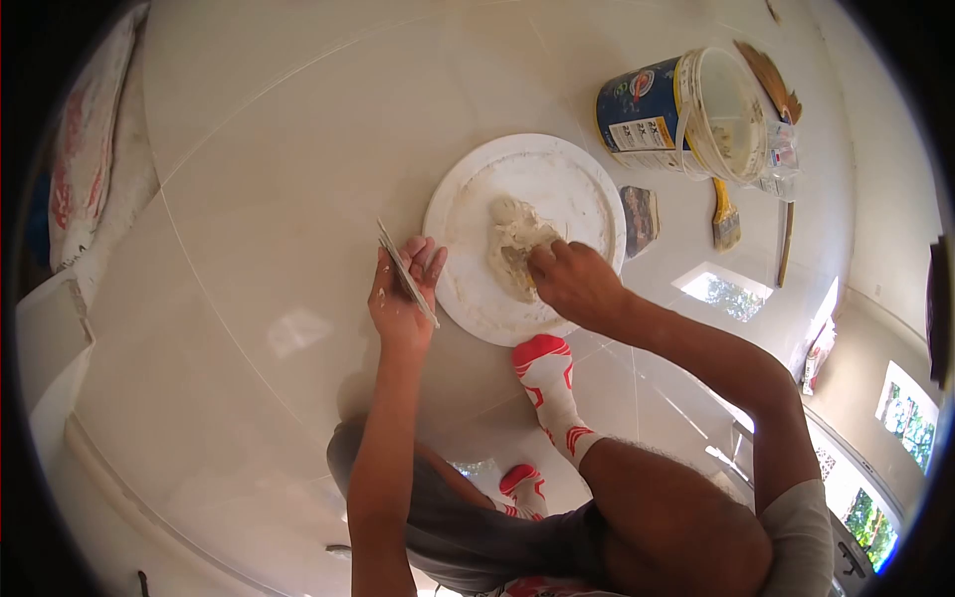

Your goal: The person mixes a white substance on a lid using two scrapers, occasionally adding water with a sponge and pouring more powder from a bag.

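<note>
A round white lid [468, 184] lies on the floor with a heap of off-white paste [519, 224] in its middle. My right hand [577, 284] is closed at the right side of the paste. A greyish patch by its fingertips may be a blade, but what the fingers hold is mostly hidden. To the left of the lid, my left hand [403, 298] grips a thin flat plate [406, 274], tilted and seen nearly edge-on. Specks of paste stick to that hand.
Beyond the lid, a blue-labelled bucket [647, 109] lies near a yellow-handled paintbrush [726, 219], a dark block [640, 219], a clear plastic container [781, 164] and a stick [786, 244]. My socked foot [547, 373] is close to the lid's rim. A sack [90, 139] stands far left.
</note>
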A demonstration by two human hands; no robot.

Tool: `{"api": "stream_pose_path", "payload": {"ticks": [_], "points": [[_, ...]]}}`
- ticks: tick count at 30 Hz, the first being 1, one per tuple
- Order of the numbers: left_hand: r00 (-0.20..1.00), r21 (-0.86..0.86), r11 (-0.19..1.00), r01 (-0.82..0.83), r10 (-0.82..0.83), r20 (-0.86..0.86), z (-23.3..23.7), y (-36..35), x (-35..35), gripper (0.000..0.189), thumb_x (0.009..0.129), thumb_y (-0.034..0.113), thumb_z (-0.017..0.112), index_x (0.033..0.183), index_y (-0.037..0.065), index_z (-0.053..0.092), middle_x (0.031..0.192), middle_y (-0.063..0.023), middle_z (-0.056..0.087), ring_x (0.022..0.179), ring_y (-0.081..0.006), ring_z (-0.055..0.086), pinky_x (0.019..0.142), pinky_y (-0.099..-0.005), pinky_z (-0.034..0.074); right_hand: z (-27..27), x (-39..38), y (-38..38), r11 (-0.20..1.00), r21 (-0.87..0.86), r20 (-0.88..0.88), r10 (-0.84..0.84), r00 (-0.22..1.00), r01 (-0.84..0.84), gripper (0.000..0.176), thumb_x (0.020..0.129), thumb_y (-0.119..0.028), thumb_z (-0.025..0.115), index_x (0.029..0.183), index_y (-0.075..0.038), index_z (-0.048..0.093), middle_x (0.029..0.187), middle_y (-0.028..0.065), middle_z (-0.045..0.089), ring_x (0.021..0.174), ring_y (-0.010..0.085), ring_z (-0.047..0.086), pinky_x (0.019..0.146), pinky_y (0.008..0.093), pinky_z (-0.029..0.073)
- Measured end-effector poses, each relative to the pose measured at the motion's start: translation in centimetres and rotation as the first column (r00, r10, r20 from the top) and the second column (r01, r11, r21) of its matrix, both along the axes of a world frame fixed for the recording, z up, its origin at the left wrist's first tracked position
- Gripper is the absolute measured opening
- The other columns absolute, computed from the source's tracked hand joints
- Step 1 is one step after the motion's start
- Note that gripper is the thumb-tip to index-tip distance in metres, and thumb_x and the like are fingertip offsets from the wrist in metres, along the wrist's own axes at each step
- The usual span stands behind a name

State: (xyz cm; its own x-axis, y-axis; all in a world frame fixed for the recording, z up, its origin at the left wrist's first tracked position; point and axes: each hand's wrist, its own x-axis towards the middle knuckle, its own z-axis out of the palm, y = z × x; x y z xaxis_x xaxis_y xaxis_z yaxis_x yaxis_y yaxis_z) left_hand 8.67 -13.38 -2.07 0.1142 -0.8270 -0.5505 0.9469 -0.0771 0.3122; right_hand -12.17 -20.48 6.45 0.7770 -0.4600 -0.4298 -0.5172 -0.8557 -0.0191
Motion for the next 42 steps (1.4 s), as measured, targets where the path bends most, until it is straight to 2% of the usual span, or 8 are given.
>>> {"api": "stream_pose_path", "payload": {"ticks": [13, 17, 20, 24, 29, 32, 34, 42], "points": [[0.999, -0.069, 0.997, -0.017, 0.014, -0.050, -0.7, 0.0, 0.0, 0.026, 0.096, 0.028, 0.038, 0.100, 0.005, 0.050, 0.104, -0.0119, 0.057, 0.108, -0.0250, 0.050, 0.102, -0.0469, 0.034, -0.2, 0.4, -2.2, 0.995, 0.056, 0.000, 0.077, 0.997, -0.077, 0.018, 0.068, -0.006, 0.056, 0.086, -0.006, 0.062, 0.084, 0.0034, 0.060, 0.078, 0.0224, 0.057, 0.067, 0.0334, 0.049], [0.998, -0.072, 0.997, -0.021, 0.016, -0.064, -0.2, 0.5, 0.3, 0.026, 0.096, 0.030, 0.039, 0.089, 0.007, 0.051, 0.103, -0.0109, 0.059, 0.108, -0.0244, 0.050, 0.102, -0.0459, 0.034, 3.5, -3.1, -0.6, 0.880, 0.180, 0.273, -0.474, 0.837, 0.439, 0.024, 0.070, 0.000, 0.063, 0.093, -0.006, 0.066, 0.093, 0.0079, 0.066, 0.076, 0.0227, 0.063, 0.067, 0.0323, 0.052], [0.998, 0.002, 1.000, -0.025, 0.025, -0.056, -0.2, 0.1, -0.2, 0.031, 0.095, 0.031, 0.039, 0.078, 0.009, 0.052, 0.100, -0.0102, 0.061, 0.106, -0.0245, 0.052, 0.102, -0.0459, 0.034, 1.6, -7.4, 4.9, 0.170, 0.629, 0.100, -0.985, 0.138, 0.758, 0.018, 0.078, 0.000, 0.060, 0.095, -0.001, 0.064, 0.093, 0.0121, 0.066, 0.076, 0.0258, 0.065, 0.063, 0.0313, 0.054], [0.998, 0.056, 0.997, -0.049, 0.051, -0.042, 0.0, 0.1, -0.3, 0.029, 0.095, 0.029, 0.041, 0.083, 0.007, 0.055, 0.098, -0.0115, 0.062, 0.102, -0.0245, 0.056, 0.101, -0.0460, 0.036, -2.3, -4.6, 9.3, -0.668, 0.726, -0.503, -0.679, -0.534, 0.165, 0.029, 0.080, -0.002, 0.063, 0.105, 0.010, 0.053, 0.092, 0.0147, 0.061, 0.078, 0.0228, 0.064, 0.065, 0.0310, 0.057], [0.999, 0.021, 0.999, -0.028, 0.028, -0.021, -0.1, 0.2, -0.1, 0.027, 0.094, 0.027, 0.043, 0.083, 0.006, 0.055, 0.098, -0.0118, 0.061, 0.104, -0.0246, 0.054, 0.102, -0.0467, 0.035, -2.4, -3.7, 0.9, -0.367, 0.845, -0.268, -0.919, -0.288, 0.388, 0.011, 0.080, -0.004, 0.062, 0.081, 0.006, 0.058, 0.092, 0.0142, 0.059, 0.065, 0.0185, 0.063, 0.059, 0.0285, 0.055], [0.998, -0.046, 0.999, -0.028, 0.025, -0.060, -0.7, 0.5, -0.1, 0.031, 0.096, 0.026, 0.037, 0.112, 0.003, 0.050, 0.104, -0.0112, 0.058, 0.107, -0.0248, 0.052, 0.102, -0.0460, 0.036, 0.7, -2.0, -1.8, 0.667, 0.396, 0.480, -0.736, 0.477, 0.632, 0.006, 0.074, -0.003, 0.061, 0.075, 0.003, 0.060, 0.091, 0.0151, 0.059, 0.057, 0.0196, 0.059, 0.050, 0.0315, 0.048], [0.998, -0.054, 0.998, -0.024, 0.021, -0.053, -0.8, 0.6, -0.2, 0.031, 0.097, 0.026, 0.036, 0.113, 0.003, 0.050, 0.104, -0.0111, 0.058, 0.107, -0.0248, 0.052, 0.103, -0.0463, 0.036, 0.2, -1.4, -0.1, 0.909, 0.118, 0.450, -0.408, 0.794, 0.399, 0.013, 0.072, -0.002, 0.060, 0.084, 0.002, 0.061, 0.092, 0.0125, 0.059, 0.061, 0.0185, 0.058, 0.053, 0.0307, 0.049], [0.998, -0.044, 0.999, -0.019, 0.016, -0.064, -0.8, 0.6, -0.3, 0.032, 0.097, 0.027, 0.037, 0.114, 0.003, 0.049, 0.105, -0.0111, 0.058, 0.107, -0.0248, 0.052, 0.102, -0.0468, 0.036, 0.1, -0.5, -1.4, 0.998, -0.055, 0.113, 0.048, 0.992, -0.042, 0.019, 0.067, -0.004, 0.059, 0.086, -0.005, 0.063, 0.085, 0.0044, 0.058, 0.072, 0.0179, 0.058, 0.062, 0.0308, 0.049]]}}
